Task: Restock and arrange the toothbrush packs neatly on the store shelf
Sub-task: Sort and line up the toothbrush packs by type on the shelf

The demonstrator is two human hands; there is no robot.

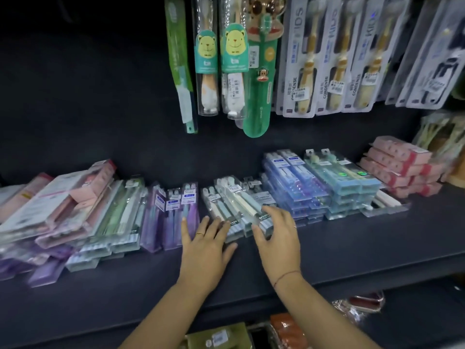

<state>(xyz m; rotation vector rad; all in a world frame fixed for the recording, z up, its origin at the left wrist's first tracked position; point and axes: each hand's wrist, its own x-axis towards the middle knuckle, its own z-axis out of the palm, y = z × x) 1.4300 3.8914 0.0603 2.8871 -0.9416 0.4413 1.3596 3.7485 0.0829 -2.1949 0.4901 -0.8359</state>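
A dark shelf (352,250) carries rows of toothbrush packs. At its middle lies a small stack of clear packs with white and pale blue brushes (239,202). My left hand (205,250) lies flat with spread fingers, fingertips touching the front ends of these packs. My right hand (278,235) reaches over the right side of the same stack, thumb and fingers curved around the front end of a clear pack. Purple packs (173,215) stand just left of my left hand. Blue packs (297,187) are stacked to the right.
A messy heap of pink, green and purple packs (65,212) fills the shelf's left. Light blue packs (344,182) and pink boxes (400,167) sit at the right. Children's toothbrushes (231,61) hang on hooks above. A lower shelf holds packets (289,326).
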